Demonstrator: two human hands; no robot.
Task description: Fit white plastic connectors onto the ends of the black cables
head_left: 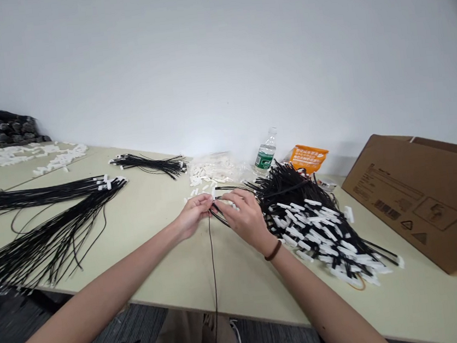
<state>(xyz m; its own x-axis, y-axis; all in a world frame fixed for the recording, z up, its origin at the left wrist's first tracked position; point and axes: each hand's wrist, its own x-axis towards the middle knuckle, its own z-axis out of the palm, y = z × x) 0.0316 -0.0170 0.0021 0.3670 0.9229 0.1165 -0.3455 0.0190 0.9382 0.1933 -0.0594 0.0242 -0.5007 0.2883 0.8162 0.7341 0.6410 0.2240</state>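
Observation:
At the middle of the table, my left hand (192,215) is closed, its thumb and fingers pinching a small white plastic connector (213,192) with thin black wires. My right hand (247,220) meets it from the right, fingers curled and closed on the black wires by the connector. One long black wire (213,261) hangs from my hands over the table's front edge. Just right of my right hand lies a heap of black cables with white connectors (318,233). Loose white connectors (212,169) lie in and around a clear bag behind my hands. My fingertips partly hide the wire ends.
Bundles of black cables (52,219) spread across the left, with another bundle (149,164) behind. White pieces (57,158) and black coils (9,127) sit far left. A water bottle (265,153), an orange packet (308,157) and a cardboard box (417,199) stand at the right.

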